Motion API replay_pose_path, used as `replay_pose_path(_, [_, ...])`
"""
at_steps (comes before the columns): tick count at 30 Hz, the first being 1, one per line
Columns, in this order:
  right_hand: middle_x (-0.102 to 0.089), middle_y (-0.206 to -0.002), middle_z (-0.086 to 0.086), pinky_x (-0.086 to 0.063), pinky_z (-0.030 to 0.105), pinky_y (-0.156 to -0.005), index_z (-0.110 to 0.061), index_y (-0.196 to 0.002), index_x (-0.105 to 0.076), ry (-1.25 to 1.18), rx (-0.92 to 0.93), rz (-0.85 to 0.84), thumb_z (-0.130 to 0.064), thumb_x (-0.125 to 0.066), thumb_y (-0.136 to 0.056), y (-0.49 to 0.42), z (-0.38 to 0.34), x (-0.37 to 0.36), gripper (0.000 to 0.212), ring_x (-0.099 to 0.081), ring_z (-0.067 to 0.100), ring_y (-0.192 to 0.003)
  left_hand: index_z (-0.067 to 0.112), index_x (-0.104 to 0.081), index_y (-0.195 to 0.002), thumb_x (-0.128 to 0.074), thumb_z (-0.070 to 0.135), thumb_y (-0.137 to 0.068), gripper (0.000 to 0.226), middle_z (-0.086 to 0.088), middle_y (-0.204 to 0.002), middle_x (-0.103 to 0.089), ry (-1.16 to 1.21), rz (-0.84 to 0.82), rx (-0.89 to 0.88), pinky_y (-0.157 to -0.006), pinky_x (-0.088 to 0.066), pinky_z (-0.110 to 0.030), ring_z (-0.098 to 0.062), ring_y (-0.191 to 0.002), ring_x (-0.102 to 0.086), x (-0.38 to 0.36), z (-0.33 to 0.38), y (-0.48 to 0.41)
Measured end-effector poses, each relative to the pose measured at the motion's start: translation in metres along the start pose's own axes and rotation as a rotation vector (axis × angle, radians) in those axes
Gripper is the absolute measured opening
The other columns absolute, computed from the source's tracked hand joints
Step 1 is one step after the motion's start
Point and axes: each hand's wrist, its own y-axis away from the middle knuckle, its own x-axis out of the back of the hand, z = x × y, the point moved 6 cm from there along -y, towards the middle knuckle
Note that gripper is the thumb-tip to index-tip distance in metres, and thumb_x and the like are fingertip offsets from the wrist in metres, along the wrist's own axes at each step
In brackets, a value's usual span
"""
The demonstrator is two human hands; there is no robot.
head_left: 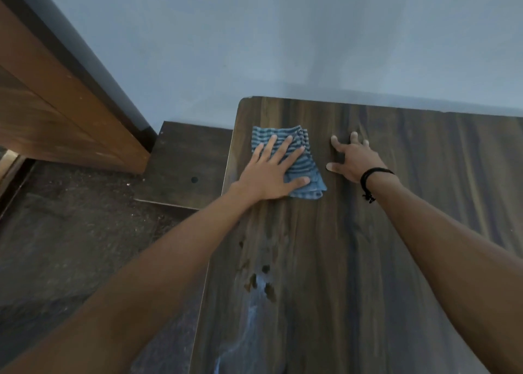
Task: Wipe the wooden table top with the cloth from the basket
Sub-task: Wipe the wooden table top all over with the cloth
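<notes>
A folded blue cloth with dark stripes [304,158] lies near the far left corner of the dark wooden table top [368,246]. My left hand [271,172] lies flat on it, fingers spread and straight, pressing it against the wood. To the right of the cloth, my right hand [353,158] rests on the bare table on spread fingertips, palm raised, with a black band on the wrist. Several dark spots and a pale smear [260,286] mark the table nearer to me, close to its left edge. No basket is in view.
A lower dark wooden surface [184,164] adjoins the table's left edge. A brown wooden door or cabinet [56,110] stands at the far left above a dark speckled floor [70,246]. A pale blue wall [283,48] runs behind the table.
</notes>
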Motion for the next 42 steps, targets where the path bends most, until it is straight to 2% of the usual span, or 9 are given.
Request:
replay_pose_path(5, [0.003,-0.168,0.013,-0.026,0.065,-0.116,-0.037,-0.16,-0.012,0.006,0.009,-0.001,-0.045,-0.06,-0.098,-0.003,0.001,0.0,0.079,-0.005,0.042,-0.153,0.04,0.01,-0.159,-0.021,0.085,-0.089,0.088,0.004,-0.166,0.023,0.078,-0.035,0.164,-0.12,0.015,-0.05,-0.031,-0.151,0.025,0.05,-0.043,-0.087])
replay_pose_path(8, [0.003,-0.168,0.013,-0.027,0.065,-0.115,-0.037,-0.16,-0.012,0.017,0.008,-0.011,-0.044,-0.06,-0.098,-0.005,0.0,-0.001,0.08,-0.005,0.044,-0.152,0.037,0.008,-0.16,-0.024,0.08,-0.093,0.086,0.005,-0.166,0.024,0.114,-0.047,0.189,-0.12,0.017,-0.05,-0.031,-0.151,0.026,0.054,-0.044,-0.113])
replay_pose_path(14, [0.004,-0.168,0.013,-0.027,0.067,-0.114,-0.036,-0.16,-0.012,-0.006,0.0,-0.009,-0.043,-0.061,-0.097,-0.004,-0.003,0.0,0.08,-0.003,0.043,-0.152,0.036,0.009,-0.16,-0.024,0.069,-0.1,0.076,0.006,-0.166,0.022,0.043,-0.098,0.055,-0.121,0.017,-0.05,-0.028,-0.152,0.024,0.058,-0.028,-0.125])
replay_pose_path(20, [0.004,-0.168,0.012,-0.03,0.066,-0.113,-0.037,-0.16,-0.016,-0.006,0.005,-0.002,-0.044,-0.062,-0.097,-0.004,-0.002,-0.001,0.078,-0.002,0.042,-0.153,0.039,0.005,-0.16,-0.025,0.057,-0.102,0.068,0.008,-0.168,0.016,0.025,-0.113,-0.114,-0.122,0.014,-0.05,-0.025,-0.154,0.017,0.056,0.019,-0.153])
replay_pose_path(27, [0.001,-0.168,0.012,-0.031,0.065,-0.113,-0.035,-0.16,-0.017,-0.001,-0.005,0.002,-0.04,-0.062,-0.098,-0.001,-0.008,0.0,0.077,-0.004,0.043,-0.152,0.038,0.001,-0.161,-0.02,0.051,-0.105,0.06,0.009,-0.169,0.012,0.024,-0.029,-0.156,-0.122,0.012,-0.049,-0.024,-0.155,0.012,0.056,0.039,-0.159])
replay_pose_path(30, [-0.011,-0.168,0.012,-0.03,0.06,-0.116,-0.034,-0.16,-0.016,0.029,-0.004,0.018,-0.041,-0.06,-0.098,0.003,-0.007,-0.001,0.077,-0.009,0.042,-0.152,0.037,0.001,-0.161,-0.016,0.047,-0.106,0.059,0.008,-0.168,0.012,0.046,-0.039,-0.193,-0.123,0.011,-0.05,-0.023,-0.155,0.014,0.052,0.064,-0.166])
replay_pose_path(32, [-0.012,-0.168,0.011,-0.028,0.054,-0.117,-0.035,-0.16,-0.017,0.036,-0.003,0.024,-0.044,-0.061,-0.098,0.005,-0.006,-0.001,0.076,-0.011,0.04,-0.152,0.037,0.0,-0.161,-0.016,0.046,-0.106,0.058,0.008,-0.169,0.01,0.059,-0.023,-0.191,-0.124,0.009,-0.049,-0.021,-0.155,0.012,0.049,0.064,-0.163])
replay_pose_path(36, [-0.005,-0.168,0.014,-0.028,0.051,-0.116,-0.033,-0.159,-0.025,0.053,0.01,0.011,-0.048,-0.063,-0.096,0.006,-0.007,0.002,0.075,-0.015,0.042,-0.152,0.036,-0.004,-0.161,-0.018,0.048,-0.107,0.058,0.009,-0.169,0.006,0.047,0.043,-0.132,-0.124,0.007,-0.044,-0.018,-0.155,0.009,0.047,0.029,-0.132])
replay_pose_path(42, [-0.002,-0.168,0.016,-0.027,0.053,-0.116,-0.035,-0.161,-0.013,0.083,0.013,0.0,-0.049,-0.058,-0.098,0.009,-0.01,0.004,0.079,-0.014,0.043,-0.151,0.038,-0.004,-0.161,-0.021,0.054,-0.106,0.06,0.01,-0.169,0.004,0.029,0.159,0.027,-0.125,0.005,-0.043,-0.02,-0.155,0.008,0.035,-0.038,-0.06])
